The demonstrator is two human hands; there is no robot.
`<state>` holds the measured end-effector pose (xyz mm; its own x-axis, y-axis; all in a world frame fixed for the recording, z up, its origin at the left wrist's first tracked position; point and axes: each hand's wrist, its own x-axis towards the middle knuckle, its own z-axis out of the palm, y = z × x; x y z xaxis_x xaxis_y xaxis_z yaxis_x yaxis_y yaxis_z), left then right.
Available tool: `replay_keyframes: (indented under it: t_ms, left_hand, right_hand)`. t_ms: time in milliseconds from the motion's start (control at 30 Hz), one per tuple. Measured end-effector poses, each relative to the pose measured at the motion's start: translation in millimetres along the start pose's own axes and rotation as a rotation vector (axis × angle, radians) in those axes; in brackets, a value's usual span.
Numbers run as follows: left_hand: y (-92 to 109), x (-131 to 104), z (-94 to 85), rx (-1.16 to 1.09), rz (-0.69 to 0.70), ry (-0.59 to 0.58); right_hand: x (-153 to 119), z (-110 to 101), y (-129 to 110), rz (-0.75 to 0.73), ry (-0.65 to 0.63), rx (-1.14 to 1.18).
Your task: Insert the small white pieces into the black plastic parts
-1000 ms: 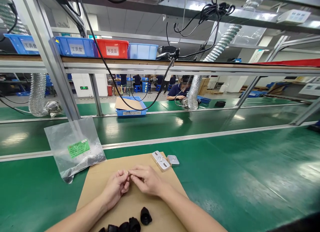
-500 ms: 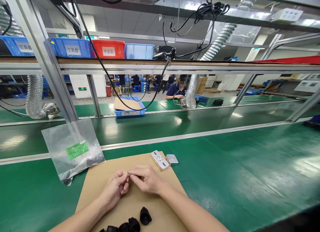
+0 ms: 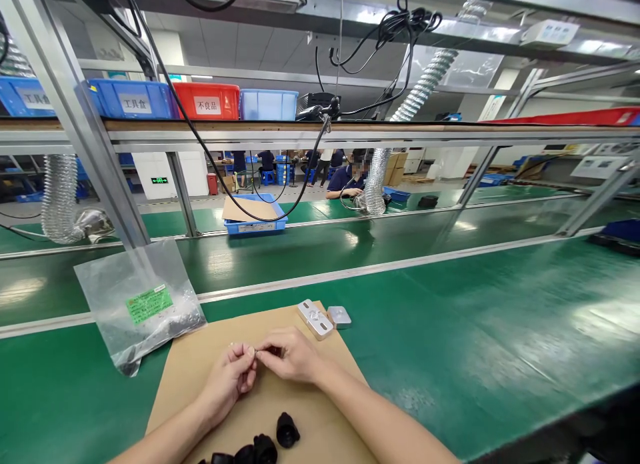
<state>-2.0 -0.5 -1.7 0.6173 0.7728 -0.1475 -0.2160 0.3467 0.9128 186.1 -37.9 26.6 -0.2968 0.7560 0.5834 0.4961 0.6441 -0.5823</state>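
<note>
My left hand [image 3: 234, 372] and my right hand [image 3: 290, 355] meet fingertip to fingertip above a brown cardboard sheet [image 3: 310, 397]. Both are closed in a pinch around a tiny part between them, too small to name. Toward the near edge of the sheet lie several black cup-shaped plastic parts [image 3: 287, 430], one of them a little apart from the row. Beyond my right hand sit a silver metal block with slots [image 3: 315, 319] and a smaller silver square block [image 3: 339, 317].
A clear plastic bag [image 3: 150, 304] with a green label and dark contents lies at the left. Behind the belt stands a blue tray [image 3: 256, 227] holding cardboard. A shelf with blue bins and a red bin [image 3: 207, 101] runs overhead. A co-worker [image 3: 345, 179] sits across.
The view has shifted slightly to the right. My hands keep nearly the same pinch, and the parts on the sheet have not moved.
</note>
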Motion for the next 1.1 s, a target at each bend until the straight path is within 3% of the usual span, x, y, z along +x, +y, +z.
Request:
replay_keyframes:
  t_ms: [100,233,333,400,500,667,867,933,1100]
  left_hand:
    - [3.3,-8.2,3.8,0.196,0.035,-0.077]
    - [20.8,-30.9,17.8,0.653,0.061,-0.312]
    - [31.3,-43.3,30.3,0.892,0.071,-0.467]
    - [32.2,-46.6,37.1,0.963,0.071,-0.504]
    - [27.8,-47.3,43.3,1.028,0.048,-0.471]
    - [20.9,-44.8,44.3,1.028,0.021,-0.424]
    - [6.7,-41.5,38.3,1.055,0.192,-0.456]
    - [3.5,-39.1,35.8,0.93,0.18,-0.393]
    - [3.9,-16.2,18.3,0.273,0.022,-0.089]
  right_hand:
    - [0.0,-1.8,4.9,0.098,0.086,-0.023]
    - [2.1,-7.7,11.8,0.191,0.239,-0.02]
    - [3.2,-8.5,14.3,0.183,0.271,-0.037]
    - [3.1,-5.8,13.8,0.156,0.261,-0.079]
    - [2.3,0.1,11.0,0.116,0.242,-0.12]
    - [1.4,3.5,10.1,0.123,0.251,-0.08]
    - [-0.6,3.2,20.3,0.186,0.287,-0.047]
    - [-0.9,3.0,21.3,0.191,0.292,-0.058]
    - [0.9,0.0,9.8,0.168,0.313,-0.093]
